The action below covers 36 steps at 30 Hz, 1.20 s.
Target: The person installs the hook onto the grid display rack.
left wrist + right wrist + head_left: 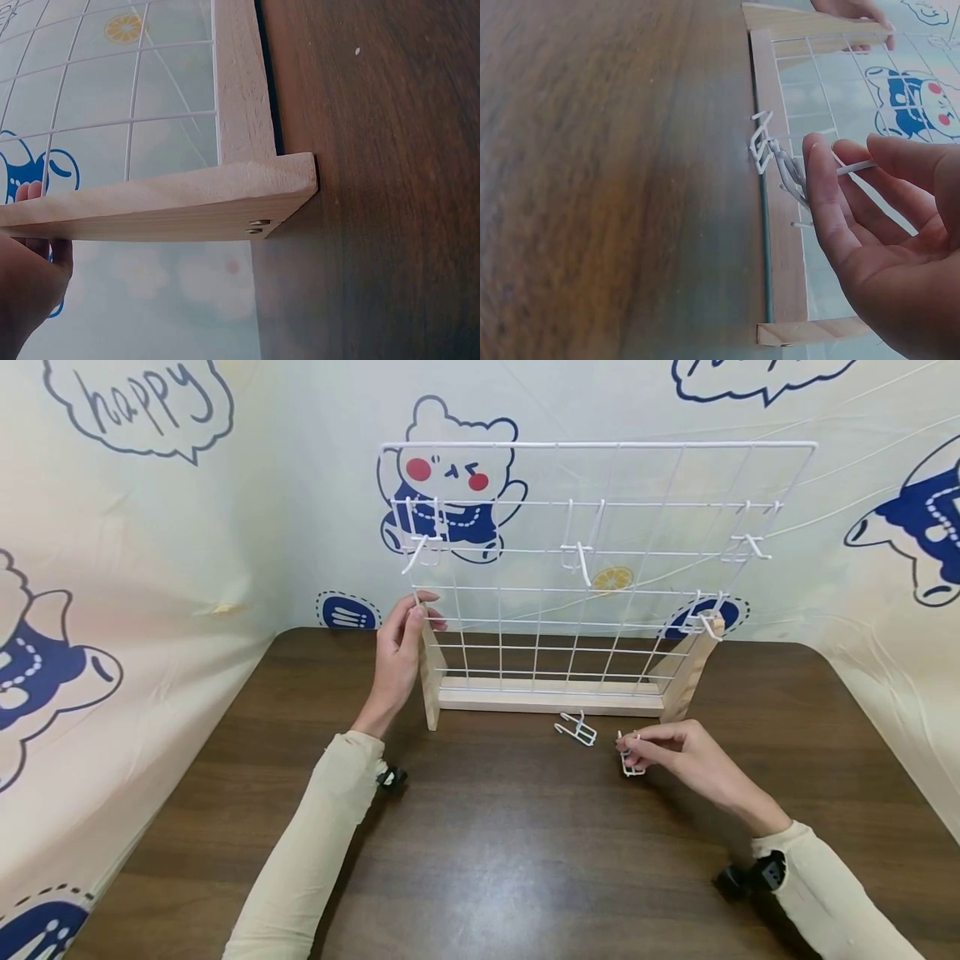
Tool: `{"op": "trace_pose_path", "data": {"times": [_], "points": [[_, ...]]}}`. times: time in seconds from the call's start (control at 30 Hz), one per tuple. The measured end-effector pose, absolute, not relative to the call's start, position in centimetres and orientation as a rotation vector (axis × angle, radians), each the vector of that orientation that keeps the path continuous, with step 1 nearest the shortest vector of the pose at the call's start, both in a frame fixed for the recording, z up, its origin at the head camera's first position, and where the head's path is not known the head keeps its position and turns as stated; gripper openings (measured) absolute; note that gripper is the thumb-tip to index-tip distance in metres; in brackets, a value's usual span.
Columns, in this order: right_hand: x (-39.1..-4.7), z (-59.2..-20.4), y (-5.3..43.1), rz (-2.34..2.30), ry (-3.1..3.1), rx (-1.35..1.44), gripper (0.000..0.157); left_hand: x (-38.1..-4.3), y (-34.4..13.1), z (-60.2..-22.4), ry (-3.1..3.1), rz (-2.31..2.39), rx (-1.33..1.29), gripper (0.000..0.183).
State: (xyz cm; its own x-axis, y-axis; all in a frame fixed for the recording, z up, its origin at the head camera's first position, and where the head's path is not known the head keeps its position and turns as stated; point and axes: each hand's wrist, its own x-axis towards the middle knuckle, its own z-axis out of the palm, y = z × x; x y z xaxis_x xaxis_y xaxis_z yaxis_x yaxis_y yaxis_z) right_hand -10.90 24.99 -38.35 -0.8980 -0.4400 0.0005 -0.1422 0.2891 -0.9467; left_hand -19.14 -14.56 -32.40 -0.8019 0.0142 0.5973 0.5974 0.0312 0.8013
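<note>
A white wire grid rack (557,444) stands upright between wooden side pieces joined by a wooden base bar (551,700). My left hand (397,652) grips the top of the left wooden side piece (431,685), its fingers reaching behind it, as the left wrist view also shows. Off the rack's right front, my right hand (693,760) pinches a small white wire hook (632,771) between thumb and fingers, just above the table. Another white hook (579,731) lies loose on the table by the base bar. In the right wrist view the held hook (791,176) partly hides behind the fingers.
Several white hooks hang on the grid, among them a left one (422,547), a middle one (581,560) and a right one (750,545). The brown wooden table (487,860) meets a printed cloth backdrop (315,527) at the back and sides.
</note>
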Motion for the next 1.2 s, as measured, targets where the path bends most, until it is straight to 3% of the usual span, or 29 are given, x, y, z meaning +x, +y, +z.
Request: {"op": "trace_pose_path", "data": {"times": [1.2], "points": [[-9.4,-34.4,24.1,-1.585,2.505,-0.68,0.02,-19.5,-14.4,-32.6,-1.838,-1.815,-0.642,0.03]]}}
